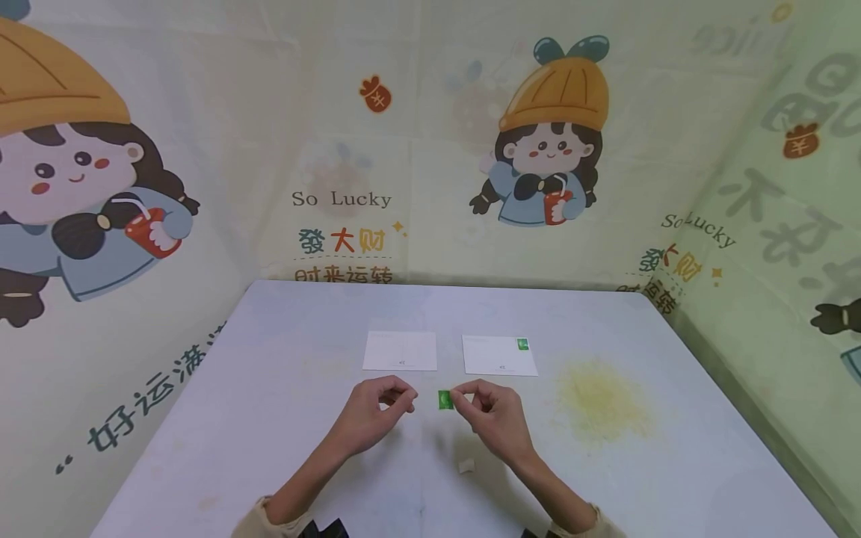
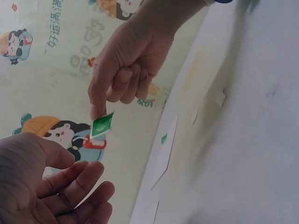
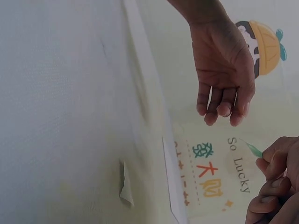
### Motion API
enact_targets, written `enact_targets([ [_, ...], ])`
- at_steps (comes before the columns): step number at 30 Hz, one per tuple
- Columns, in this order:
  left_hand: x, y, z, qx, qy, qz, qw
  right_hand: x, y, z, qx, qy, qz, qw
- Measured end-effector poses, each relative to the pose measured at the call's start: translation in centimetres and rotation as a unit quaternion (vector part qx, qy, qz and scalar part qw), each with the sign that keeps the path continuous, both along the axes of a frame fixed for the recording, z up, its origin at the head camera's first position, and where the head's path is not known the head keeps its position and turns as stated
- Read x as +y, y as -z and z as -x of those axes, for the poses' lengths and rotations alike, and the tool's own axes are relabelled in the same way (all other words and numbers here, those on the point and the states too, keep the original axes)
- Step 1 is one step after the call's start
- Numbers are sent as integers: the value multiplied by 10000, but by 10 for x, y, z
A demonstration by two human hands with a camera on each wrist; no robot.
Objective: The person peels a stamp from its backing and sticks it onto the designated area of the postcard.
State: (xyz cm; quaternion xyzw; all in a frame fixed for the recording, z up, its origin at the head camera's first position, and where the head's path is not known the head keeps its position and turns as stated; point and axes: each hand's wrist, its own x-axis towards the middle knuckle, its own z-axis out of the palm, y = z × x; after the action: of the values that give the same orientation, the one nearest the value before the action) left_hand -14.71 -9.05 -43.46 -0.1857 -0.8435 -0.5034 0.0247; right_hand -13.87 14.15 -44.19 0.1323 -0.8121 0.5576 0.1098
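A small green postage stamp (image 1: 445, 400) with a white edge is pinched at its side between the thumb and forefinger of my right hand (image 1: 496, 416). It is held up above the table, and the right wrist view shows the stamp (image 3: 254, 149) nearly edge-on. My left hand (image 1: 377, 411) hovers to the left of it, fingers loosely bent and holding nothing. Beyond the hands lie two white cards side by side, a left card (image 1: 400, 351) and a right card (image 1: 498, 357). The right one bears a green stamp (image 1: 522, 344) in its upper right corner.
A small white paper scrap (image 1: 466, 466) lies on the white table (image 1: 282, 418) near the right forearm. Yellowish staining (image 1: 602, 400) marks the tabletop at the right. Printed cloth (image 1: 430, 164) with cartoon figures hangs around the table's back and sides.
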Motion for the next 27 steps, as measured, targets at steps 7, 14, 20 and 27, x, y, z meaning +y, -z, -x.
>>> enact_targets([
  [7, -7, 4, 5, 187, -439, 52, 9988, 0, 3, 8, -394, 172, 86, 9990],
  [14, -9, 6, 12, 294, -897, 30, 9955, 0, 3, 16, -827, 272, 307, 9957],
  [20, -11, 9, 18, 558, -1074, -77, 9926, -1, 5, 23, -1145, 413, 454, 9915],
  [27, -14, 11, 22, 838, -1259, 33, 9885, 0, 10, 31, -1303, 479, 609, 9884],
])
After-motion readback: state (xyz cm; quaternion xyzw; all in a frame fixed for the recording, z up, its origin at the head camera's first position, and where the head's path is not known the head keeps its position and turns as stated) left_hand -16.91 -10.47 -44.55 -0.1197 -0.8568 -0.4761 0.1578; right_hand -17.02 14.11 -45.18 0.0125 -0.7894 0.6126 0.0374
